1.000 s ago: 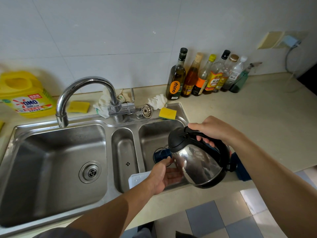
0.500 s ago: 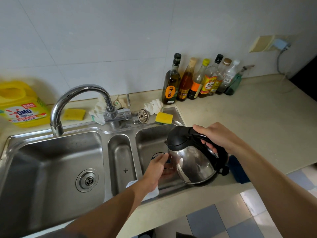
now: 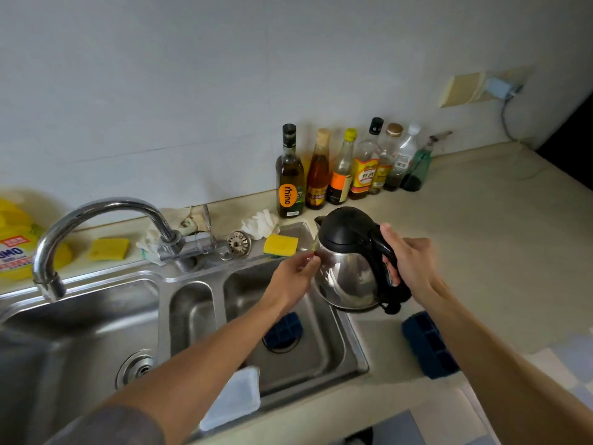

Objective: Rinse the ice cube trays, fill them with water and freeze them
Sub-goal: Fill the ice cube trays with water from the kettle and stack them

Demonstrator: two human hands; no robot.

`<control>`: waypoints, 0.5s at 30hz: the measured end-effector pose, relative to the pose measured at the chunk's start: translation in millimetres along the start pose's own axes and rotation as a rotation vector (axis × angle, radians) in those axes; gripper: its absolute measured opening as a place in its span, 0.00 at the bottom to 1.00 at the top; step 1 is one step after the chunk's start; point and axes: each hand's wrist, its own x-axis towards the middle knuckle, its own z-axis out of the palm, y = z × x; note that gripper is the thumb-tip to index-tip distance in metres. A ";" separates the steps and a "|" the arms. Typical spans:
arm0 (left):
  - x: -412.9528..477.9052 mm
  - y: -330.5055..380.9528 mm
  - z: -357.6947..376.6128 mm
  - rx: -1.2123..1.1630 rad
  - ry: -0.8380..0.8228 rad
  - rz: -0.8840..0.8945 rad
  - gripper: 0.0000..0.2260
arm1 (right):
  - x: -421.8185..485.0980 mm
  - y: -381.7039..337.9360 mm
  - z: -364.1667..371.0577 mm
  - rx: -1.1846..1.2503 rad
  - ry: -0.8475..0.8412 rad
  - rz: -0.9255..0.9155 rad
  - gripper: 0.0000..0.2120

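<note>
A dark blue ice tray (image 3: pixel 284 329) with square holes lies in the sink (image 3: pixel 324 358). The right hand (image 3: pixel 414 268) grips the kettle (image 3: pixel 349 274) by its handle; the left hand (image 3: pixel 295 277) touches it with loose fingers.

Kettle (image 3: pixel 349 277) overhangs the right basin (image 3: pixel 324 348); bottles (image 3: pixel 343 175) crowd the wall behind

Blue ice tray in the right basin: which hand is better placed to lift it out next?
Left, probably. The left hand only touches the kettle at its side, over the basin where the blue ice tray lies; the right hand grips the kettle handle, farther off.
</note>
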 end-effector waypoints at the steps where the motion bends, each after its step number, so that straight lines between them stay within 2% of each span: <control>1: 8.4 7.0 9.8 0.021 0.000 -0.007 0.14 | 10.2 2.9 -6.1 0.006 0.008 -0.002 0.29; 7: 55.7 37.6 68.9 0.009 0.017 -0.024 0.08 | 75.3 27.7 -43.7 -0.037 0.036 -0.039 0.30; 15: 89.3 52.4 125.0 0.051 0.073 -0.053 0.13 | 124.6 65.8 -92.9 -0.059 -0.020 -0.036 0.28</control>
